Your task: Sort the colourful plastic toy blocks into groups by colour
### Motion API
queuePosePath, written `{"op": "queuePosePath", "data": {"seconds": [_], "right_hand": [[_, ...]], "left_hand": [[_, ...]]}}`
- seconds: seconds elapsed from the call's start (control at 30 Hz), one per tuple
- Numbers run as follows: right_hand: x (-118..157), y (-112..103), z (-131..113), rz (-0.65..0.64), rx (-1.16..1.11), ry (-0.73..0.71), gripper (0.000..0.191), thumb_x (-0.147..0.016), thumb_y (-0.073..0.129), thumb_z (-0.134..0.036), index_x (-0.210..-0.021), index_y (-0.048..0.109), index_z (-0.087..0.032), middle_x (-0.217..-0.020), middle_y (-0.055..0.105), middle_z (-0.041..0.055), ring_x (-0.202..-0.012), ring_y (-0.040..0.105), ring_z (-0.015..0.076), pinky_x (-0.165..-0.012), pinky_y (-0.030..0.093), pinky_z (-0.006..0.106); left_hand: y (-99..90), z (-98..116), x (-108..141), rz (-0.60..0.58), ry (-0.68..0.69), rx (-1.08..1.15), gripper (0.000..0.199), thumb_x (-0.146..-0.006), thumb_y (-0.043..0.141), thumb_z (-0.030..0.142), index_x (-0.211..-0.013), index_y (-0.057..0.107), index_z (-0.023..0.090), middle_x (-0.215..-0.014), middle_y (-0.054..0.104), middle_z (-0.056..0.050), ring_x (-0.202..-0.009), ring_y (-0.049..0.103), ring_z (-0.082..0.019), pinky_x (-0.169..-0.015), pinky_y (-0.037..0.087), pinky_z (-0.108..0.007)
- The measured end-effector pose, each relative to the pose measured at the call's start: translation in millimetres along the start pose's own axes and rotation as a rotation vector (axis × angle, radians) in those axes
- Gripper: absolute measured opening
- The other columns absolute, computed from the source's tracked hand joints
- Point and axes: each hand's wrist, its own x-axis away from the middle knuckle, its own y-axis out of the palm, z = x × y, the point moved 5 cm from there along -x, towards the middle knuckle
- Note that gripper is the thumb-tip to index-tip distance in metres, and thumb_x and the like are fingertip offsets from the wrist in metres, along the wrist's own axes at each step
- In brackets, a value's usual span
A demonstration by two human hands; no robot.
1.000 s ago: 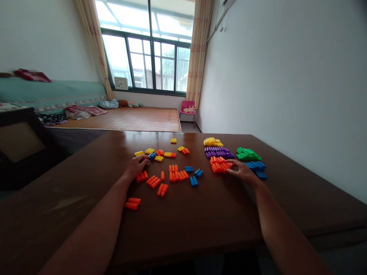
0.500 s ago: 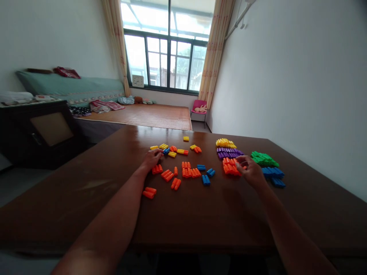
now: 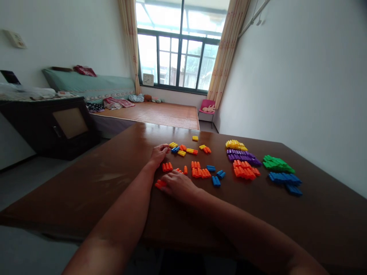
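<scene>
On the brown table (image 3: 114, 160) lie many small coloured tubes in groups. My left hand (image 3: 159, 153) rests at the left edge of the scattered ones, fingers closed beside blue tubes (image 3: 175, 150); what it grips is too small to make out. My right hand (image 3: 179, 185) reaches across to the near left, its fingers bent over orange tubes (image 3: 160, 184) and partly hiding others. Further right are an orange pile (image 3: 244, 170), a purple row (image 3: 242, 156), a yellow pile (image 3: 235, 145), a green pile (image 3: 278, 164) and a blue pile (image 3: 284, 178).
Loose orange tubes (image 3: 200, 173) and blue tubes (image 3: 216, 181) lie in mid-table. Beyond the table stand a bed (image 3: 160, 114), a pink chair (image 3: 207, 104) and a dark cabinet (image 3: 48, 122) at the left.
My right hand has left the orange pile at the right and moved left to the near orange tubes. My left hand stays near the blue tubes. The view has turned slightly left.
</scene>
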Motion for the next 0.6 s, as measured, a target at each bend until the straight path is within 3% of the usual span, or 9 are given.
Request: {"op": "queuePosePath", "data": {"seconds": [0.17, 0.27, 0.4, 0.5, 0.6], "right_hand": [[0, -24, 50, 0.138, -0.048, 0.175, 0.022, -0.091, 0.053, -0.032, -0.105, 0.064, -0.019, -0.108, 0.063, 0.0091, -0.103, 0.054, 0.0206, -0.09, 0.043, 0.034], [-2, -29, 70, 0.061, -0.071, 0.156, 0.029, -0.085, 0.06, -0.026, -0.113, 0.063, -0.019, -0.11, 0.065, 0.0084, -0.103, 0.055, 0.0214, -0.09, 0.043, 0.034], [-9, -15, 67, -0.136, -0.035, 0.094, 0.044, -0.072, 0.074, -0.036, -0.114, 0.064, -0.023, -0.111, 0.066, 0.0069, -0.105, 0.055, 0.0251, -0.089, 0.044, 0.036], [-10, -18, 62, -0.066, -0.017, 0.103, 0.032, -0.075, 0.07, -0.026, -0.106, 0.066, -0.024, -0.108, 0.067, 0.0066, -0.102, 0.057, 0.0243, -0.09, 0.044, 0.036], [3, -37, 61, 0.062, -0.085, 0.084, 0.031, -0.073, 0.068, -0.014, -0.102, 0.066, -0.025, -0.109, 0.067, 0.0049, -0.1, 0.058, 0.0238, -0.093, 0.043, 0.038]], "left_hand": [[1.4, 0, 1, -0.012, -0.011, -0.009, 0.03, -0.075, 0.058, 0.03, -0.098, 0.069, 0.015, -0.087, 0.074, -0.006, -0.077, 0.067, -0.017, -0.062, 0.05, -0.025], [1.8, 0, 1, -0.016, -0.021, -0.011, 0.03, -0.074, 0.058, 0.029, -0.098, 0.069, 0.015, -0.086, 0.074, -0.006, -0.076, 0.067, -0.017, -0.06, 0.049, -0.024], [2.7, 1, 0, -0.026, -0.004, -0.014, 0.029, -0.073, 0.059, 0.03, -0.096, 0.069, 0.014, -0.084, 0.074, -0.006, -0.076, 0.067, -0.018, -0.063, 0.05, -0.025], [3.3, 1, -1, -0.036, 0.01, -0.041, 0.03, -0.073, 0.06, 0.033, -0.095, 0.069, 0.015, -0.083, 0.074, -0.006, -0.077, 0.067, -0.018, -0.067, 0.051, -0.027], [3.7, 1, -2, -0.05, 0.009, -0.073, 0.033, -0.073, 0.061, 0.038, -0.096, 0.07, 0.016, -0.086, 0.074, -0.006, -0.079, 0.068, -0.019, -0.068, 0.052, -0.027]]}}
